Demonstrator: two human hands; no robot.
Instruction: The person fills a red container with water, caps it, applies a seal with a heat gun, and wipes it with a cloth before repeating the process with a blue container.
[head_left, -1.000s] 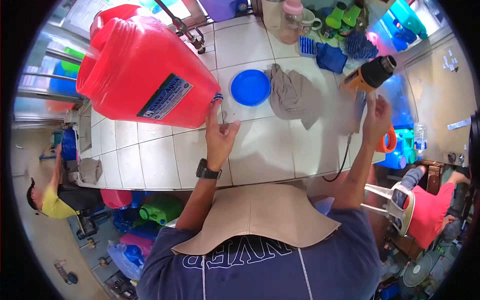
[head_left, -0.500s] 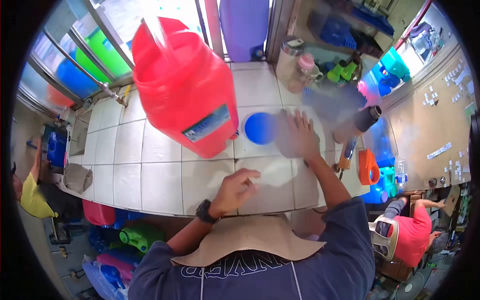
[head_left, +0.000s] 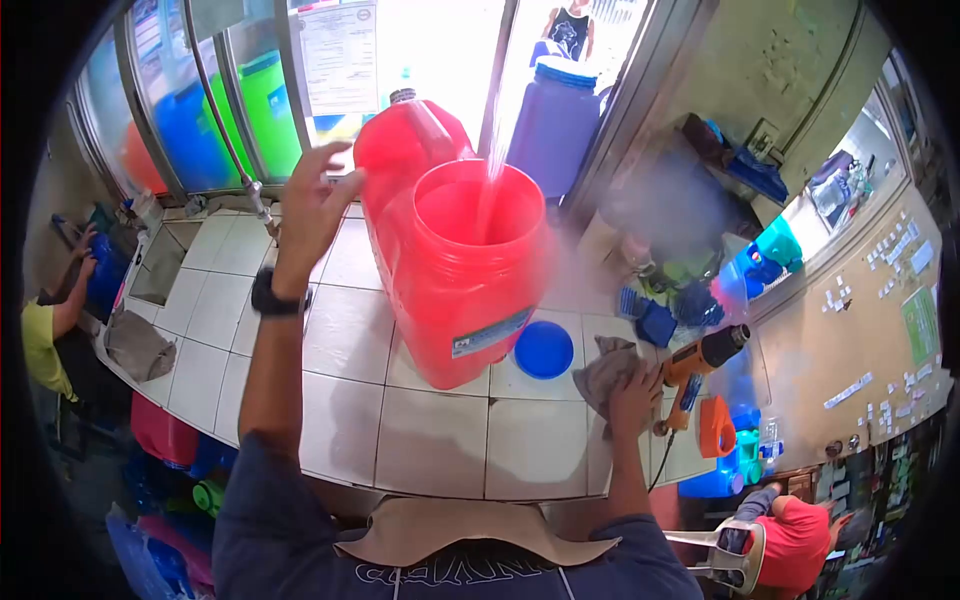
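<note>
A large red jug (head_left: 450, 290) stands on the white tiled counter (head_left: 435, 440), its wide round mouth uncovered. A clear stream falls from above into that mouth. My left hand (head_left: 315, 210) is raised at the jug's left side, fingers apart and holding nothing. Right of the jug, a round blue lid (head_left: 544, 350) lies flat on the tiles. My right hand (head_left: 634, 398) rests on a crumpled grey cloth (head_left: 606, 375), with its fingers spread over the cloth's right edge. A heat gun (head_left: 705, 358) lies just beyond that hand.
An orange ring-shaped item (head_left: 716, 427) sits at the counter's right edge. Another grey cloth (head_left: 141, 345) lies at the far left. A purple drum (head_left: 555, 125) stands behind the counter. Two co-workers are at the sides, in a yellow shirt (head_left: 45, 345) and a red shirt (head_left: 793, 540).
My left hand has risen from the counter front to the jug's left side. The view has shifted, and the jug's mouth and the stream now show clearly. The grey cloth under my right hand is now distinct.
</note>
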